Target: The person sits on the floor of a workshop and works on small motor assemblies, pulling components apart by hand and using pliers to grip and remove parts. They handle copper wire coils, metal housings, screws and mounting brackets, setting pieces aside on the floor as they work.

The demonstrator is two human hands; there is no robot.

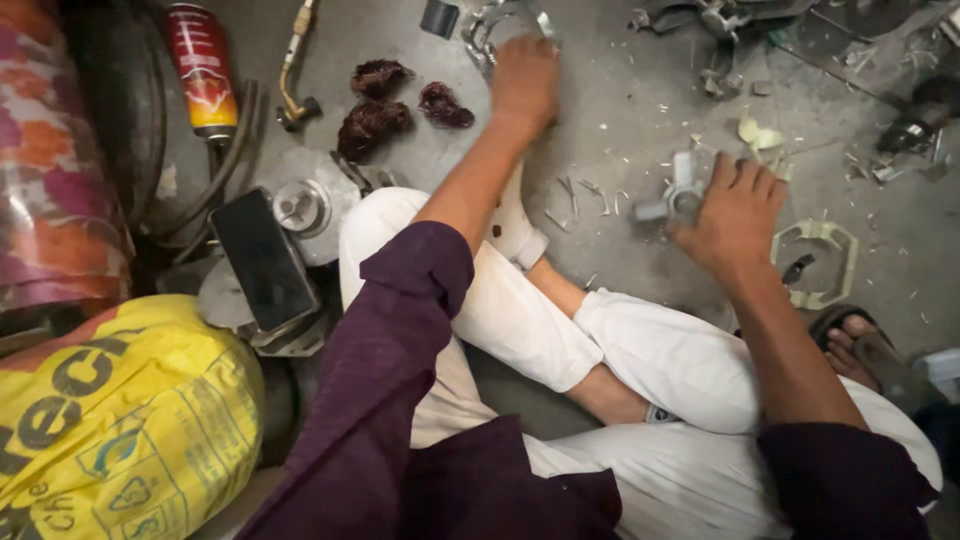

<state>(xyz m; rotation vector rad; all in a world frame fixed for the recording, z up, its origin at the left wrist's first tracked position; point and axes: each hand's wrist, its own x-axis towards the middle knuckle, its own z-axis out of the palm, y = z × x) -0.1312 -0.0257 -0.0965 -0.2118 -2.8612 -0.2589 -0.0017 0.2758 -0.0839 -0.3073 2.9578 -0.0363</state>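
I sit cross-legged on a grey concrete floor in white trousers and purple sleeves. My left hand [524, 80] reaches far forward and closes on a shiny bent metal bracket [484, 30] at the top of the view. My right hand [735, 215] rests on a small grey cross-shaped metal fitting [672, 197] on the floor, fingers spread over its right side; whether it grips the fitting is unclear.
Three dark reddish wads [385, 105] lie near a brass torch nozzle [295, 65] and a red gas canister [203, 68]. A black phone [262, 260] rests on round metal parts. A yellow sack [120, 415] sits at left. A pale hexagonal gasket [822, 262] and metal shavings lie at right.
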